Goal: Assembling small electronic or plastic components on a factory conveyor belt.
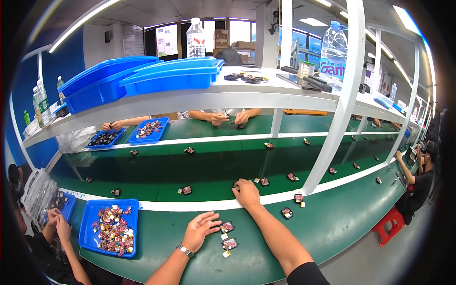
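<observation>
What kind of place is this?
Most likely a factory assembly line. A long green conveyor belt carries small parts past seated workers, and blue trays of mixed pieces sit beside them under a white shelf.

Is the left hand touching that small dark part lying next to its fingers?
Apart. The head view shows a thin strip of green belt between the left hand and the small dark part; the fingertips stop just short of it.

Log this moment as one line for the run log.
left hand: open, resting by small parts | right hand: reaching over white rail, on a part on the belt | blue tray: left
</observation>
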Demonstrator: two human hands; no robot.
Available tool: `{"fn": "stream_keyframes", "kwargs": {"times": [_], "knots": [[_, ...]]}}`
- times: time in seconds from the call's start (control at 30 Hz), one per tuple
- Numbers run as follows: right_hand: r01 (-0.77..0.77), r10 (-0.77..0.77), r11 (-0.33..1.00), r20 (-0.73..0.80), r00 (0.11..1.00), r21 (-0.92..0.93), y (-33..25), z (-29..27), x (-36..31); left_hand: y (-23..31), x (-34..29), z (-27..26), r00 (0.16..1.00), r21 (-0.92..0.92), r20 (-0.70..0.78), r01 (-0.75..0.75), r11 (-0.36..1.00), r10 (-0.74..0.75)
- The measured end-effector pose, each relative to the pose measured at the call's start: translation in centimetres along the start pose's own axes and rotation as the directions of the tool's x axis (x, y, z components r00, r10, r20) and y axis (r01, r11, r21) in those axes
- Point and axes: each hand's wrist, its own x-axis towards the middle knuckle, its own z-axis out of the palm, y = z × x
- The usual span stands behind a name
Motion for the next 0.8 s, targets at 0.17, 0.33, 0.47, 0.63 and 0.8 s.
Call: {"fn": "stream_keyframes", "kwargs": {"times": [0.17,0.33,0.47,0.63,0.8], "knots": [[-0.079,0.066,0.996,-0.242,0.968,-0.045,0.5,-3.5,0.5,0.2,-0.6,-0.5,1.000,0.053,-0.015,0.016,0.998,-0.015],[-0.393,0.360,0.899,-0.184,0.915,-0.193,5.8,-5.4,0.3,0.2,-0.1,-0.3,1.000,0.080,-0.003,0.021,0.997,-0.021],[-0.437,0.418,0.893,-0.161,0.894,-0.107,7.8,-5.6,0.9,-0.4,0.2,-0.6,0.999,0.054,0.005,0.040,0.998,-0.041],[-0.281,0.301,0.950,-0.164,0.939,0.138,4.1,-7.4,-0.3,0.0,-0.6,-1.1,0.999,0.058,-0.029,0.039,0.998,-0.038],[0.013,-0.159,0.874,0.261,0.952,0.486,-4.8,-11.0,-5.6,0.5,-0.8,0.1,0.979,0.005,0.091,0.180,0.984,-0.180]]}}
